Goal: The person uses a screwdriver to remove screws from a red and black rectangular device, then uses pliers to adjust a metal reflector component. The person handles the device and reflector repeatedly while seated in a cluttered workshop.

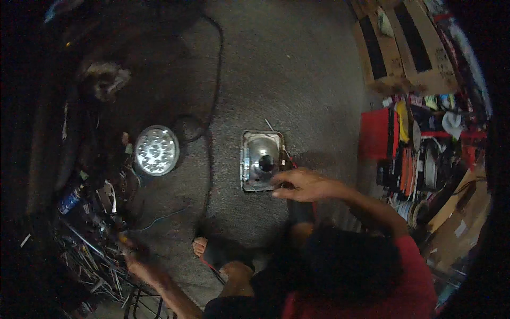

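A rectangular headlight reflector [260,146], silvery with a dark round hole, lies on the floor in front of me. My right hand [305,184] is at its lower right corner, fingers and thumb apart and holding nothing I can see. Whether the fingertips touch the rim cannot be made out. Far to the left, my left hand [133,255] reaches into a heap of hand tools [95,276]. Its fingers are dark and blurred, so any grip is hidden. A round lamp [156,150] with several bright spots in its face lies left of the reflector.
A dark cable [219,69] runs along the floor between lamp and reflector. Cardboard boxes [419,48] stand at the far right, above shelves with a red box [376,133] and packed goods. A blue can [69,201] lies by the tools. My feet [201,247] are close below.
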A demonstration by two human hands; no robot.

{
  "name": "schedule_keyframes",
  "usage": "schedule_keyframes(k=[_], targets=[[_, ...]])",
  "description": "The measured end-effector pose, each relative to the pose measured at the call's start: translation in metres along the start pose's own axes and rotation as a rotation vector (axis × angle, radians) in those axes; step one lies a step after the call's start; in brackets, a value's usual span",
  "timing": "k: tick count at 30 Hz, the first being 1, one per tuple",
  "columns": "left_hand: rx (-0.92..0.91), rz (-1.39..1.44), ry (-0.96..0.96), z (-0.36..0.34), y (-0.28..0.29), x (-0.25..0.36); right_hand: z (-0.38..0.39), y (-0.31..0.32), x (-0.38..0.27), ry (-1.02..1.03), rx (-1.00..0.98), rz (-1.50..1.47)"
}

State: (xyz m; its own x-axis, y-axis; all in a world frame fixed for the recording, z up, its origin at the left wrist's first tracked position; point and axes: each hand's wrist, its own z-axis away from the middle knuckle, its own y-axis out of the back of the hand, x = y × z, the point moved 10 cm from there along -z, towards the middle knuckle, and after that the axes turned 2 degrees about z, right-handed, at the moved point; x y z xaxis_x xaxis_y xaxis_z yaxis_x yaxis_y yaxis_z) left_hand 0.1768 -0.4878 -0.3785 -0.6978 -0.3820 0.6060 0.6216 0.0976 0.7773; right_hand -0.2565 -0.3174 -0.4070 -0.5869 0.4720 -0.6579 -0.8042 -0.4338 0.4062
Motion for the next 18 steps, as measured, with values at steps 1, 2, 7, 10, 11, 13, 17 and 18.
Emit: schedule_keyframes(k=[1, 2, 7, 10, 11, 13, 17, 18], targets=[[-0.132, 0.278, -0.06, 0.023, -0.035, 0.03, 0.0, -0.007, -0.002, 0.012, -0.004, -0.155], [-0.267, 0.553, -0.109, 0.051, -0.069, 0.067, 0.0, -0.013, -0.004, 0.027, -0.009, -0.309], [-0.892, 0.295, -0.053, 0.17, -0.174, 0.146, -0.002, -0.04, -0.009, 0.051, 0.165, -1.113], [-0.998, 0.27, -0.603, 0.221, -0.201, 0.194, 0.002, -0.043, 0.007, 0.02, 0.332, -1.265], [-1.016, 0.277, -0.797, 0.24, -0.207, 0.212, 0.003, -0.041, 0.017, 0.002, 0.383, -1.285], [-1.105, 0.274, -0.579, 0.249, -0.228, 0.213, 0.005, -0.041, 0.05, -0.139, 0.424, -1.352], [-1.205, 0.101, -0.07, 0.237, -0.232, 0.165, 0.017, -0.027, 0.085, -0.308, 0.469, -1.491], [-1.097, 0.161, -0.053, 0.223, -0.231, 0.159, 0.019, -0.02, 0.09, -0.323, 0.461, -1.495]])
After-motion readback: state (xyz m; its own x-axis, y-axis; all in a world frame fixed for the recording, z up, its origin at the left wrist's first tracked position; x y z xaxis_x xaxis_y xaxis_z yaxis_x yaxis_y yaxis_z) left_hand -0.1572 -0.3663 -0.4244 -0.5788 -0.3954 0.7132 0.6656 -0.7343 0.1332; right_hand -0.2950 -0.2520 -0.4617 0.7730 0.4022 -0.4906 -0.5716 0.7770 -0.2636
